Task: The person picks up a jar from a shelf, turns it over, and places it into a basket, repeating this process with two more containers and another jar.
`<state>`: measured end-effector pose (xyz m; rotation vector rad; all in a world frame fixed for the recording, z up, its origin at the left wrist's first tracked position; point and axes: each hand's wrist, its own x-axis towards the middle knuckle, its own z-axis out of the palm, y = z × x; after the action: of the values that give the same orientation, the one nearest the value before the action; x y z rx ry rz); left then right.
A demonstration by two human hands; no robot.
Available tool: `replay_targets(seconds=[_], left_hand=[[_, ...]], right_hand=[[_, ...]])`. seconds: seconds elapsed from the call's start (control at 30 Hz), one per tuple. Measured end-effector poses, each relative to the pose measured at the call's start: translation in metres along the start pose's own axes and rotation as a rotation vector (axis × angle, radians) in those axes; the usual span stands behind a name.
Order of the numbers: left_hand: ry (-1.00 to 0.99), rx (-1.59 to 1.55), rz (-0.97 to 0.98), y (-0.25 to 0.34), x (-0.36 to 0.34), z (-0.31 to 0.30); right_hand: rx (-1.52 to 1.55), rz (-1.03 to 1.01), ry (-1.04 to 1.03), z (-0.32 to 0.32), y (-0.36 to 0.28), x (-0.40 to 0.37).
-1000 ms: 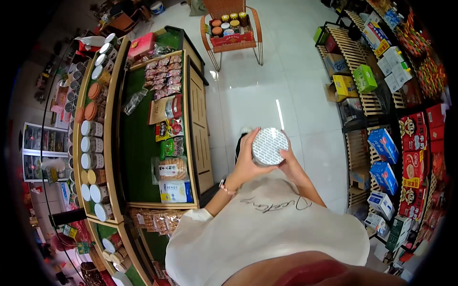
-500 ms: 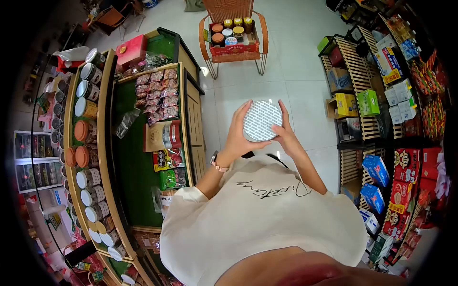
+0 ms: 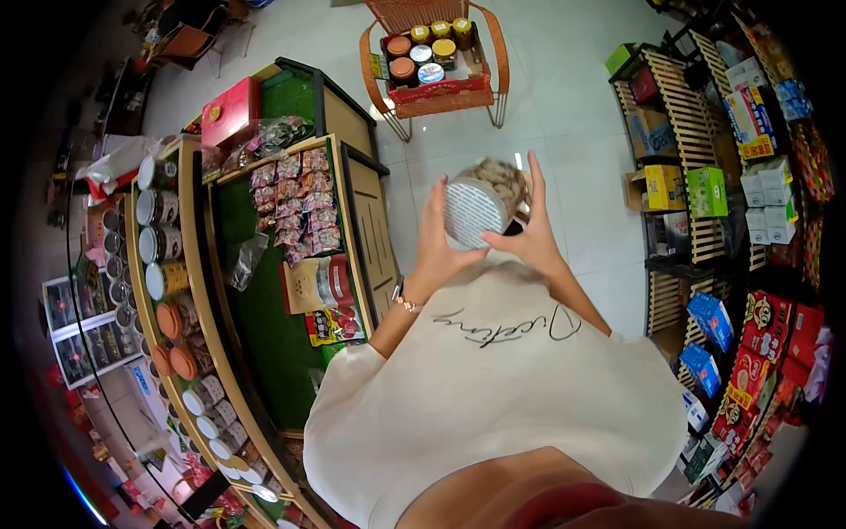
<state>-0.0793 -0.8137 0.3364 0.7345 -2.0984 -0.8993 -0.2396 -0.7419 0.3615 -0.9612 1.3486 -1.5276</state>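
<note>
Between my two hands is a clear jar [image 3: 500, 182] with a white-patterned round lid [image 3: 473, 214] and lumpy greyish-brown contents. It is tilted, so the lid faces up toward me and the side shows at the upper right. My left hand [image 3: 438, 242] wraps the lid's left edge, its thumb along the near rim. My right hand [image 3: 534, 236] grips the other side, thumb on the near edge of the lid and fingers extended along the jar. The undersides of the fingers are partly hidden.
Ahead stands a wicker chair [image 3: 423, 13] with a red box [image 3: 441, 91] of several jars on its seat. A wooden display stand [image 3: 374, 220] with packets and rows of lidded jars [image 3: 167, 280] runs along the left. Slatted shelves [image 3: 679, 106] with boxes line the right.
The jar has tilted and turned in my hands, so its side with the contents now shows. My right fingers have straightened upward. The view has shifted slightly.
</note>
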Motion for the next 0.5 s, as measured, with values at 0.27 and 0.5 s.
replay_targets(seconds=[0.27, 0.5], left_hand=[[0.154, 0.034, 0.063, -0.058, 0.138, 0.022], [0.296, -0.081, 0.042, -0.113, 0.202, 0.060]], right_hand=[[-0.297, -0.542, 0.003, -0.042, -0.005, 0.159], [-0.379, -0.633, -0.116, -0.078, 0.000, 0.259]])
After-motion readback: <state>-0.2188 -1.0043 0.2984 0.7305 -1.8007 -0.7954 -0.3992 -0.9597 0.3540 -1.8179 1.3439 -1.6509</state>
